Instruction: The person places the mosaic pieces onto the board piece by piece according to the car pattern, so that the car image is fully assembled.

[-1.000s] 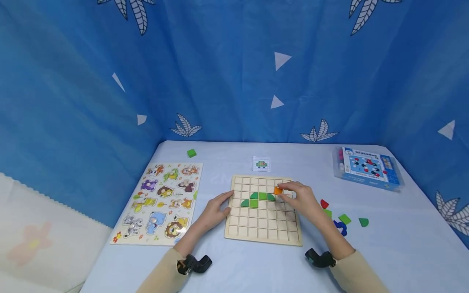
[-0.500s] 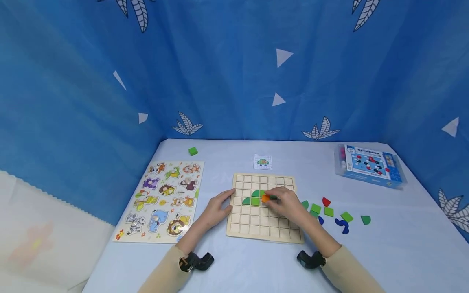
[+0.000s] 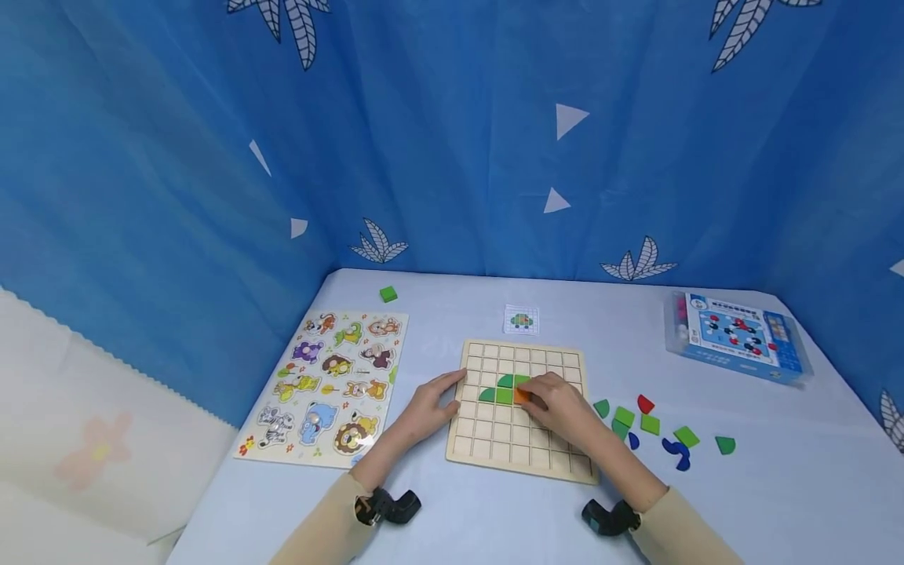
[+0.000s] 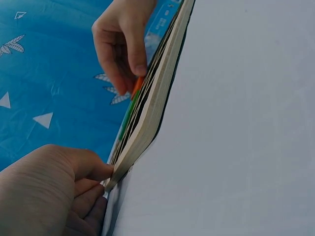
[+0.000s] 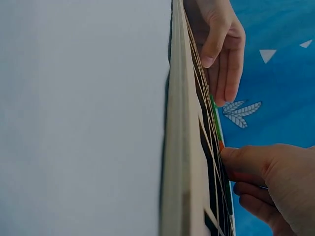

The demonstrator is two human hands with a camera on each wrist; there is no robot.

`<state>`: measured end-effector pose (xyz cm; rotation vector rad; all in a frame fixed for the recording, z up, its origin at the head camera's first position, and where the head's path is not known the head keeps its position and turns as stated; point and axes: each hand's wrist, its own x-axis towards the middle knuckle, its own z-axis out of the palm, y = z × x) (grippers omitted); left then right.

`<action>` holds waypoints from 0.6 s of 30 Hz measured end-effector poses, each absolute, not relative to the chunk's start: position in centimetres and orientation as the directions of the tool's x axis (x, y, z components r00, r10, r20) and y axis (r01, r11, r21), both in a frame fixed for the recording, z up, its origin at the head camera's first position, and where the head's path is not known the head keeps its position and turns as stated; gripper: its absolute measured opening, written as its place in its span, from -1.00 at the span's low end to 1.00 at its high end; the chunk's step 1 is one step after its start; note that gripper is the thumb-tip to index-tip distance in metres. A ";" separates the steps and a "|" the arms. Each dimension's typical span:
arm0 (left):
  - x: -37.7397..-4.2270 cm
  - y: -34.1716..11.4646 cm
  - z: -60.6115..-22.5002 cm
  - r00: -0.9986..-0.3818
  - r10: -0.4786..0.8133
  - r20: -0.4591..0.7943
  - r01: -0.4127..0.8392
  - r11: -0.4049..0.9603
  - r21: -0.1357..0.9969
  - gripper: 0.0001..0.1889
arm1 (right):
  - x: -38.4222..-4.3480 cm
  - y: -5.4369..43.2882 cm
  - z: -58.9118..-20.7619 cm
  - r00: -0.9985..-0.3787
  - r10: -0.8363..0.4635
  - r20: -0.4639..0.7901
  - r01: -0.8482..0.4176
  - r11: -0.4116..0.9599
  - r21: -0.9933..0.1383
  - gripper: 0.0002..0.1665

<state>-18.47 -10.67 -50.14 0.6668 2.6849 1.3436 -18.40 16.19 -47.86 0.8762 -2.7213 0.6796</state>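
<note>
Pale counter (image 3: 452, 530) carries it all. Animal puzzle board (image 3: 297, 458) on the L, wooden grid board (image 3: 494, 450) in the ctr., blue boxed set (image 3: 738, 339) back R. L hand (image 3: 425, 408) at the grid's L edge, fingers fairly straight, only touching the rim. R hand (image 3: 563, 406) over the grid, thumb & fingers nearly together in a pinch. Pic. card (image 3: 521, 320) (tiny, w/ a mostly green figure) just behind the grid. Loose pieces (image 3: 650, 424) R of it. Orange sq. (image 3: 521, 395) in the R pinch, at a mid cell, right beside a green sq. (image 3: 504, 396); can't tell if it's seated.
</note>
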 end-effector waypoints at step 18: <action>-18.5 -10.6 -50.0 -0.918 0.379 0.115 0.323 0.548 0.772 -0.42 | -18.2 16.1 -47.3 -0.818 -0.501 0.282 -0.574 0.679 -0.458 -0.64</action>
